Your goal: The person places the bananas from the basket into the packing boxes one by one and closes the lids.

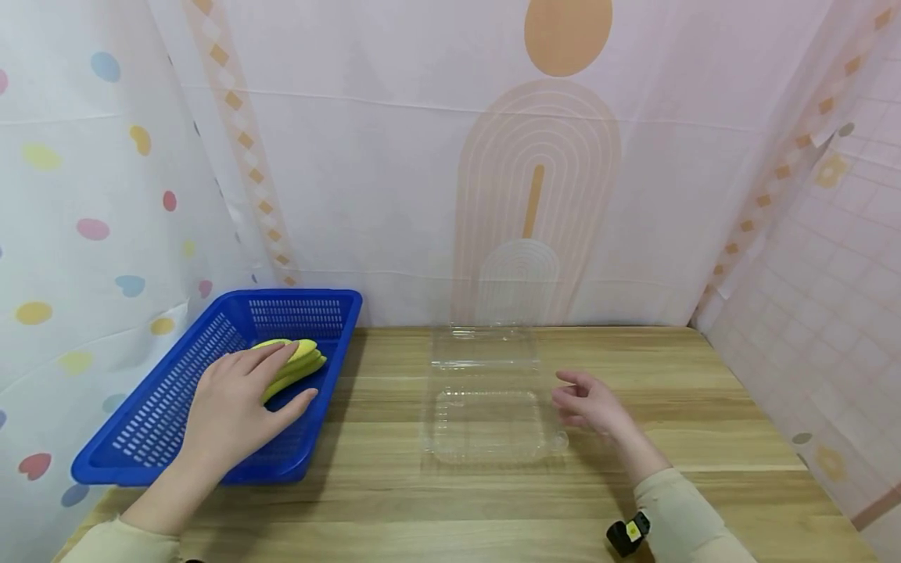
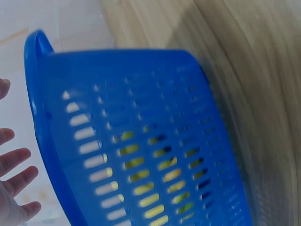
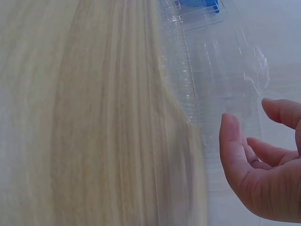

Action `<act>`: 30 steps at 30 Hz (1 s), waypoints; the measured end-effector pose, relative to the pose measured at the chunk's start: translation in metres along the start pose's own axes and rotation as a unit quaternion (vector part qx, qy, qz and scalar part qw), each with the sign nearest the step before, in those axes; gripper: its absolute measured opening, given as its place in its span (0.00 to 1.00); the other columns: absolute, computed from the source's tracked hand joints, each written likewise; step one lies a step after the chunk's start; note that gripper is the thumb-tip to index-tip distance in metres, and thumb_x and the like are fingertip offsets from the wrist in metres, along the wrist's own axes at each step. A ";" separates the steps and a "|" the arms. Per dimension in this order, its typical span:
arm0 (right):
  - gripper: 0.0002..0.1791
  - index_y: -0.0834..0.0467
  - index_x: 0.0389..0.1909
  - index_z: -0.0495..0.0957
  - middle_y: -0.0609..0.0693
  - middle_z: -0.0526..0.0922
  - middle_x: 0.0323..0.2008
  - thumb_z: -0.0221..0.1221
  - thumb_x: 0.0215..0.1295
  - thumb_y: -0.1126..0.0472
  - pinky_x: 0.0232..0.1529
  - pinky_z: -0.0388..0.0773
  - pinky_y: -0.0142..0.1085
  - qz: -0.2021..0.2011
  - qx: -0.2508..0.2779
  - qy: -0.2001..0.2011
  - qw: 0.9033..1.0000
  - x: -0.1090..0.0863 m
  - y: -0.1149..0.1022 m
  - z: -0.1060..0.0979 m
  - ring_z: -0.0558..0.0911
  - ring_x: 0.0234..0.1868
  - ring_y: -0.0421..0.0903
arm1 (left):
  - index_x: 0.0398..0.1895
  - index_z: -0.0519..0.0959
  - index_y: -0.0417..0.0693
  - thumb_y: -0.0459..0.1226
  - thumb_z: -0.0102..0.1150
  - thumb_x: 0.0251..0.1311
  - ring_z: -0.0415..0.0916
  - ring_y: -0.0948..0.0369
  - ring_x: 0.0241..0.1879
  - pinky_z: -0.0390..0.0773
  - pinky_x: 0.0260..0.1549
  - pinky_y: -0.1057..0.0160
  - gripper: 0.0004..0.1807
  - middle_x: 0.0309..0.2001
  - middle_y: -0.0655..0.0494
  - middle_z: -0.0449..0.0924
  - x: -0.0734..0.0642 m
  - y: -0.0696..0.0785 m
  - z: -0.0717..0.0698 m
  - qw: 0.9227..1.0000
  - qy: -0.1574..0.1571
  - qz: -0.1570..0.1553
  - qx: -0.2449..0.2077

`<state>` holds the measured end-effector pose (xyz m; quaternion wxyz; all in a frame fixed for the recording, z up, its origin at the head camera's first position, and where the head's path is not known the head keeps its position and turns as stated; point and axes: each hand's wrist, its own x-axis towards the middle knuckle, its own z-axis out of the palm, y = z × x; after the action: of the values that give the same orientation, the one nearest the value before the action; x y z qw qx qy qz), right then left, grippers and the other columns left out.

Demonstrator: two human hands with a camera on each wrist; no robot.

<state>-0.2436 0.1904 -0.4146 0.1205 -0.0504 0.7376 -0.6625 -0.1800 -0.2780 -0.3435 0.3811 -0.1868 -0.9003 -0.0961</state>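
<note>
From my seat, the relation that counts is on the left: the bananas (image 1: 301, 369) lie inside the blue basket (image 1: 341, 363), right under the left hand (image 1: 235, 403), which is much the nearer of my two hands. Their long axis slants away and to the right, their near end partly hidden by that hand. Its fingers reach out over them, thumb spread wide, with nothing gripped; I can't tell whether the fingertips touch the fruit. The right hand (image 1: 590, 403) has loosely bent, parted fingers and is empty, just beside the open clear box (image 1: 489, 422) on the table (image 1: 380, 508), well apart from the bananas.
</note>
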 end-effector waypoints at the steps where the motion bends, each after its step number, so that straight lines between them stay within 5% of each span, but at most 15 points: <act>1: 0.32 0.73 0.65 0.52 0.62 0.72 0.46 0.53 0.65 0.66 0.42 0.78 0.40 0.001 -0.003 -0.001 1.000 0.000 0.000 0.000 0.77 0.42 0.47 | 0.53 0.77 0.48 0.52 0.68 0.37 0.73 0.46 0.46 0.67 0.46 0.42 0.35 0.47 0.46 0.78 0.000 -0.002 -0.001 1.000 -0.002 -0.004 0.003; 14: 0.28 0.75 0.62 0.56 0.53 0.71 0.35 0.52 0.63 0.72 0.31 0.78 0.34 0.002 -0.023 0.005 1.000 0.002 0.002 0.006 0.73 0.31 0.42 | 0.54 0.77 0.46 0.49 0.71 0.35 0.72 0.41 0.46 0.66 0.44 0.39 0.37 0.47 0.41 0.78 0.006 -0.023 -0.016 1.000 0.003 -0.016 0.019; 24: 0.27 0.75 0.62 0.58 0.53 0.70 0.33 0.51 0.63 0.72 0.30 0.77 0.34 0.001 -0.030 -0.002 1.000 0.003 0.002 0.005 0.72 0.29 0.42 | 0.55 0.76 0.43 0.52 0.68 0.38 0.72 0.40 0.42 0.70 0.36 0.40 0.38 0.47 0.39 0.77 0.026 -0.031 -0.030 0.999 0.019 0.013 0.038; 30: 0.27 0.75 0.62 0.58 0.52 0.70 0.32 0.52 0.63 0.72 0.30 0.77 0.34 0.000 -0.031 -0.004 1.000 0.003 0.003 0.004 0.72 0.28 0.42 | 0.54 0.76 0.42 0.50 0.69 0.37 0.72 0.38 0.42 0.68 0.37 0.38 0.37 0.48 0.38 0.77 0.039 -0.035 -0.036 0.998 0.013 -0.001 0.057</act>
<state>-0.2456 0.1858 -0.4184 0.1214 -0.0568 0.7575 -0.6390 -0.1958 -0.3112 -0.2912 0.4028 -0.1629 -0.8994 -0.0475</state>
